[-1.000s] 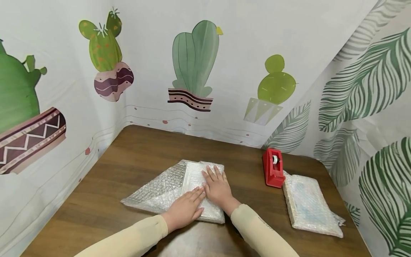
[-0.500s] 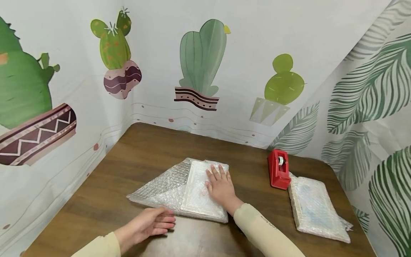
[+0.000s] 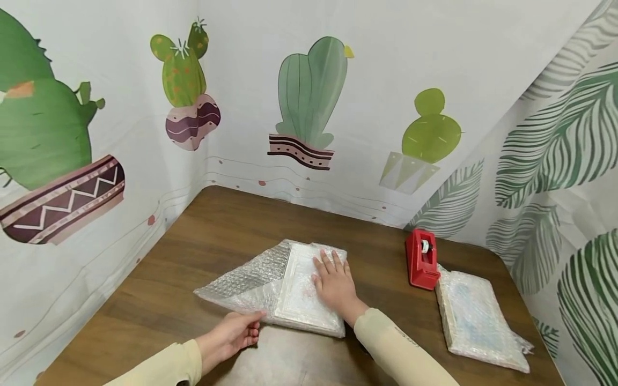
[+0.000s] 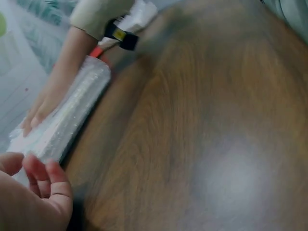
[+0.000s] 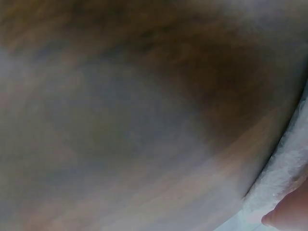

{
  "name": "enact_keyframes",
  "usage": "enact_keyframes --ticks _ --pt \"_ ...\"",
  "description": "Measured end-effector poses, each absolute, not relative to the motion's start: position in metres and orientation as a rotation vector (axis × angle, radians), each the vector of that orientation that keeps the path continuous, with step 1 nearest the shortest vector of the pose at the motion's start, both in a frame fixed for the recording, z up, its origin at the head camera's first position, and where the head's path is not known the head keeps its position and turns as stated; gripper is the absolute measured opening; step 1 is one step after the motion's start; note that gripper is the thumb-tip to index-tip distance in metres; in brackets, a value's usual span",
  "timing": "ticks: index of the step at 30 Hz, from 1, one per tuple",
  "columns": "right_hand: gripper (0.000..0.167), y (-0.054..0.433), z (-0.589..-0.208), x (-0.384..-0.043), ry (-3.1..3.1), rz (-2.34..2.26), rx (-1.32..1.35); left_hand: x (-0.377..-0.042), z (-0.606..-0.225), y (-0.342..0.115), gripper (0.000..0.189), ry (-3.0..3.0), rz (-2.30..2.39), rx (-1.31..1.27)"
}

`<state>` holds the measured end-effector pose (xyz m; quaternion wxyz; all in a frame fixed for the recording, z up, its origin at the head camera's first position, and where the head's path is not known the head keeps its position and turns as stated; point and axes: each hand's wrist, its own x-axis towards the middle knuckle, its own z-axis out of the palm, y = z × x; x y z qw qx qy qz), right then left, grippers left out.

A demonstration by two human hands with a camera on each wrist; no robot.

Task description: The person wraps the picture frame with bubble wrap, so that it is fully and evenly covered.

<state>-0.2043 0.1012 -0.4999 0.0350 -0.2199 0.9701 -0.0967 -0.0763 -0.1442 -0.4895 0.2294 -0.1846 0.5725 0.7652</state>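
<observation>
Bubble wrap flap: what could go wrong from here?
Slip: the left grip seems to pinch only the near edge of the bubble wrap flap, so it might pull free.
Shift: the right grip lies flat on the packet; if it lifts, the packet could slide when the flap is pulled.

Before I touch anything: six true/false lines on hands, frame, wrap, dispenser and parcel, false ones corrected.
1. The right hand rests on the frame. True.
2. The left hand is at the near edge of the wrap. True.
3. The wrap's pointed end juts out to the right of the frame. False: it juts out to the left.
4. The dispenser is red. True.
5. A hand touches the dispenser. False: neither does.
6. The parcel beside the dispenser is bare. False: it is in bubble wrap.
</observation>
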Motion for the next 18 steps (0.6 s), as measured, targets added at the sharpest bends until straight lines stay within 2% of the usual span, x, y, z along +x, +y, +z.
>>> enact_keyframes --ticks 4,9,14,18 --pt "0.054 0.101 -0.501 -0.205 2.975 -0.296 -0.693 -0.081 -0.488 -0.136 0.027 1.743 2.062 -0.544" --pt "0.054 0.103 -0.504 -0.204 2.986 -0.266 -0.704 -0.084 -0.496 -0.129 0.011 1.917 2.136 -0.549" --pt "0.053 0.104 -0.503 -0.204 3.005 -0.267 -0.707 -0.090 -0.493 -0.119 0.042 1.883 2.252 -0.599" --pt "0.054 0.105 -0.503 -0.204 3.004 -0.245 -0.710 -0.094 -0.488 -0.116 0.048 1.834 2.274 -0.573"
